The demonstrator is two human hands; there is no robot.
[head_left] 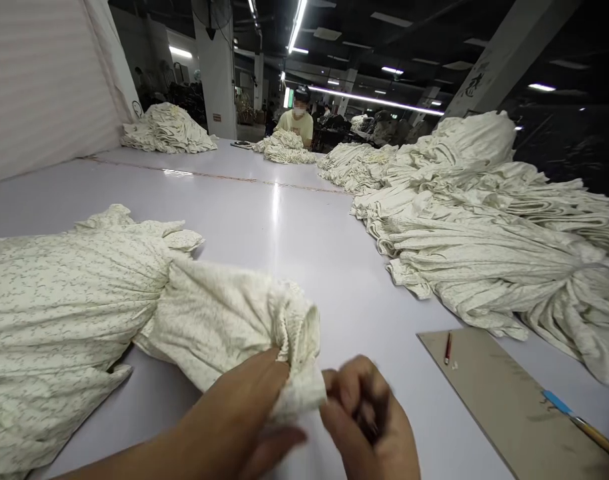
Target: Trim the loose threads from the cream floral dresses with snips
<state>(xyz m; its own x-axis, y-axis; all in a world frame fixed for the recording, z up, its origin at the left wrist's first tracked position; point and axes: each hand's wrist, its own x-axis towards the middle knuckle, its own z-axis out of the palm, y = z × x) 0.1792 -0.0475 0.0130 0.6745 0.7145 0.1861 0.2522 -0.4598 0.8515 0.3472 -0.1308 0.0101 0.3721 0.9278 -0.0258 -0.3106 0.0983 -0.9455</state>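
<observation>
A pale garment with a small print [219, 313] lies across the table at the left, one end raised towards me. My left hand [244, 407] grips it near its gathered, ruffled end, the fingers partly hidden in the folds. At the loose edge of that end, my right hand [369, 420] pinches the cloth between thumb and fingers. Something dark shows within the curled right fingers, too blurred to name. A wider bundle of the same printed cloth [59, 307] spreads to the left edge.
Large heaps of matching cloth [484, 227] cover the right side. Nearer, a grey-brown board [504, 393] carries a red pen [448, 348] and a blue-tipped tool [557, 402]. More piles [169, 130] stand at the far edge, where a person [297, 123] works. A white sheet [49, 80] hangs left.
</observation>
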